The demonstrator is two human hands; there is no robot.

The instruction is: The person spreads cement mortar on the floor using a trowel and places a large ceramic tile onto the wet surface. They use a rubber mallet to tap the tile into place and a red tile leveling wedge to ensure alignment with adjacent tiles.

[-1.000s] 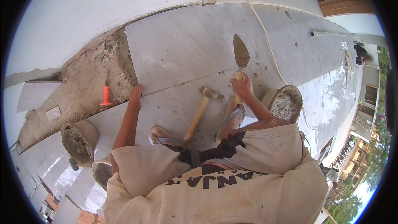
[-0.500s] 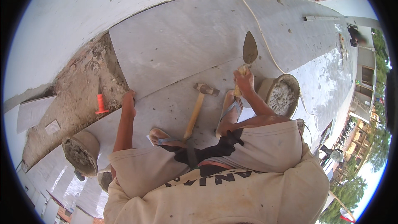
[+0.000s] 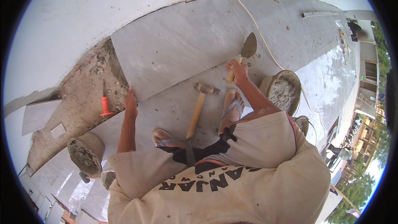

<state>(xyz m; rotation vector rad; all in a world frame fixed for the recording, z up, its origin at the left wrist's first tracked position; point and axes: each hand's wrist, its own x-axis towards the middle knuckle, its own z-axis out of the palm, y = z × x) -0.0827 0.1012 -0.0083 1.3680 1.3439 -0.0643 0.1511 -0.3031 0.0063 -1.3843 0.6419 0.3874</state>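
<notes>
My right hand (image 3: 238, 72) is closed round the pale handle of a pointed trowel (image 3: 249, 46), its grey blade directed away from me above the tiles. My left hand (image 3: 131, 101) is curled at the near left corner of a large grey floor tile (image 3: 166, 49), its fingers partly hidden at the edge. Close to it, in the bare strip of rough mortar bed (image 3: 89, 87), lies a chisel (image 3: 105, 104) with an orange grip and guard. Between my sandalled feet rests a hammer (image 3: 195, 116) with a wooden handle.
A bucket of mortar (image 3: 286, 93) stands by my right knee, another (image 3: 86, 154) at the left. A pale cable (image 3: 265, 43) crosses the tiles. The white wall (image 3: 95, 8) borders the far side. A small square drain grate (image 3: 58, 130) sits in the bed.
My right hand has drawn slightly left and nearer with the trowel, whose blade now tilts to the right. My left hand stays at the tile's corner. The view has shifted a little.
</notes>
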